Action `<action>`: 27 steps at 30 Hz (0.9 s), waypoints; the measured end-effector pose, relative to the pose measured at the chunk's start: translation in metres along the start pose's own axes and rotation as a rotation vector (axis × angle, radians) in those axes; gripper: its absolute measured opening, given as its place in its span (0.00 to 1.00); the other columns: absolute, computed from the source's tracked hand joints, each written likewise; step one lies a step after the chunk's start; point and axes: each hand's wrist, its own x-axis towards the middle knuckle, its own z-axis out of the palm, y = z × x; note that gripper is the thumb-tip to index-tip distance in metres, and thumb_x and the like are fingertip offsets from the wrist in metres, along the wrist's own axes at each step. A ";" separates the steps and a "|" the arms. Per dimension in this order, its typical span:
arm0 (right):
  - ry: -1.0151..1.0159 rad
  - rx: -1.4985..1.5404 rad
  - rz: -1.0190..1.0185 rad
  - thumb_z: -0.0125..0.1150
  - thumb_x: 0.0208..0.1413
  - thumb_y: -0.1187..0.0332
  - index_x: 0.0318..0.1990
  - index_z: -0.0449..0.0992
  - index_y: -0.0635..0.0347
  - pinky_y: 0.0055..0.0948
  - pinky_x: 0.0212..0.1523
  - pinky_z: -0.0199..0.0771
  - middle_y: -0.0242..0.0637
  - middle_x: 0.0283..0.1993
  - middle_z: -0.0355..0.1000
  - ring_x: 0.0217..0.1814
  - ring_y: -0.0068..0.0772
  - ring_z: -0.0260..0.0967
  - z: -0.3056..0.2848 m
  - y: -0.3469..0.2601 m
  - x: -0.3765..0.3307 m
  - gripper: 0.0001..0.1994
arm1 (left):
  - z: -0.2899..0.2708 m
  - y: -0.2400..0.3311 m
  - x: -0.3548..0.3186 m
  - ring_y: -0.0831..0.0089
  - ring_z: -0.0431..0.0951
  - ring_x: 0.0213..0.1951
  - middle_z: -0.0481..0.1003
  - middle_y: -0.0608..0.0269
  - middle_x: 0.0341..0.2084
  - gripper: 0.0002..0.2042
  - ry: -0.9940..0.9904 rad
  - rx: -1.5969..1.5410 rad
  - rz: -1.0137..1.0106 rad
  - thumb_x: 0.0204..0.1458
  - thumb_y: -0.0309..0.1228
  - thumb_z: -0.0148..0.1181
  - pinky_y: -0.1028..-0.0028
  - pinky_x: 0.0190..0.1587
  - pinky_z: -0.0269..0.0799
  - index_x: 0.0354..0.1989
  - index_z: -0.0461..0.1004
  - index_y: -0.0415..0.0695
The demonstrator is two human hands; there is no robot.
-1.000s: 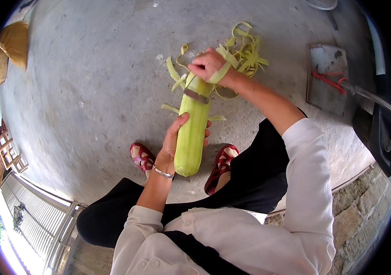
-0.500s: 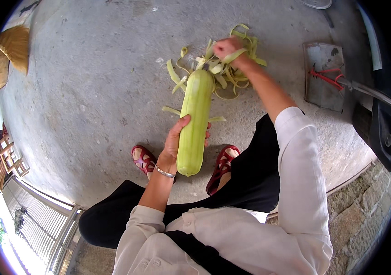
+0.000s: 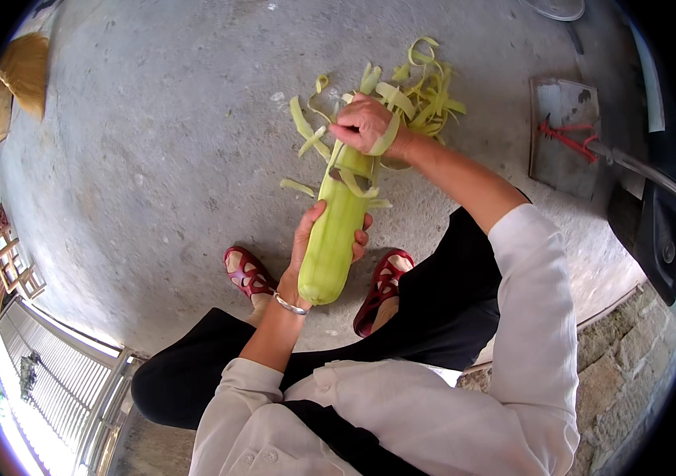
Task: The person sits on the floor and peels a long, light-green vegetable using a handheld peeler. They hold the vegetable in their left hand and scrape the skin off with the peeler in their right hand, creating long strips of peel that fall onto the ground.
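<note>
**Peeling a long pale-green gourd over the concrete floor**

Judgement: keep strokes shallow and lengthwise, blade running away from the body; turn the gourd [image 3: 339,226] between passes. Left hand [image 3: 312,252] wraps its lower end — fingers closed around it, holding it tilted above the red sandals [image 3: 249,274]. Right hand [image 3: 364,123] is clenched at the far end on a peeler (barely visible). Peel strips [image 3: 425,91] lie beyond.

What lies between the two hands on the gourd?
In the head view, pale peeled gourd with a loose peel strip lies between the left hand and right hand.
</note>
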 end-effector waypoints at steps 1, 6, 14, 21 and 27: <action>0.011 -0.008 0.020 0.57 0.52 0.69 0.14 0.63 0.61 0.30 0.37 0.59 0.35 0.15 0.60 0.20 0.37 0.58 -0.001 0.007 0.000 0.16 | -0.003 0.001 0.001 0.66 0.66 0.38 0.63 0.48 0.46 0.31 -0.038 -0.068 -0.025 0.53 0.46 0.54 0.72 0.37 0.71 0.60 0.56 0.39; 0.030 -0.171 0.080 0.56 0.51 0.65 0.16 0.70 0.58 0.34 0.37 0.63 0.35 0.18 0.69 0.23 0.40 0.66 0.001 0.056 0.006 0.13 | -0.006 0.009 0.001 0.64 0.66 0.40 0.61 0.46 0.47 0.31 -0.168 -0.189 -0.067 0.54 0.44 0.54 0.69 0.40 0.72 0.62 0.54 0.42; 0.123 -0.534 0.272 0.57 0.48 0.65 0.17 0.73 0.58 0.42 0.37 0.67 0.41 0.19 0.71 0.24 0.46 0.69 -0.051 0.097 -0.015 0.11 | 0.004 0.006 -0.002 0.63 0.68 0.41 0.64 0.47 0.45 0.30 -0.061 -0.051 -0.007 0.53 0.45 0.54 0.69 0.42 0.73 0.59 0.58 0.38; 0.068 -0.258 0.203 0.57 0.49 0.63 0.18 0.73 0.61 0.40 0.40 0.68 0.44 0.19 0.70 0.23 0.49 0.67 -0.019 0.049 0.003 0.14 | 0.009 0.013 0.004 0.62 0.74 0.42 0.70 0.50 0.43 0.28 0.076 0.307 0.145 0.53 0.47 0.54 0.66 0.44 0.74 0.56 0.63 0.37; 0.009 -0.095 0.167 0.56 0.50 0.64 0.15 0.70 0.59 0.38 0.39 0.64 0.40 0.17 0.69 0.21 0.45 0.66 -0.008 0.009 0.000 0.15 | 0.037 0.018 -0.006 0.63 0.76 0.37 0.72 0.53 0.40 0.30 0.197 0.671 0.149 0.53 0.49 0.54 0.69 0.33 0.77 0.55 0.62 0.38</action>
